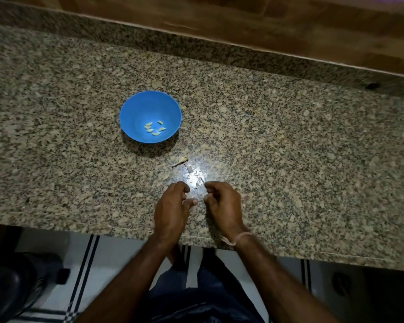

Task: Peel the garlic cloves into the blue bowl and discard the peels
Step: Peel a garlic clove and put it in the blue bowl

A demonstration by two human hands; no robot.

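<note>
The blue bowl (135,108) stands on the granite counter, left of centre, with several peeled garlic cloves (155,128) lying in its bottom. Loose garlic peels (181,161) are scattered on the counter between the bowl and my hands, and a few small bits (196,183) lie right at my fingertips. My left hand (172,203) hovers near the counter's front edge with its fingers loosely curled, thumb apart, and nothing seen in it. My right hand (223,201) is beside it, fingers curled in, with a thin pale sliver of peel at its fingertips.
The granite counter (289,148) stretches wide to both sides, with a raised granite lip and a wooden wall behind it. A bright glare spot sits just beyond my hands. Below the front edge are tiled floor, my legs and a dark object at the lower left.
</note>
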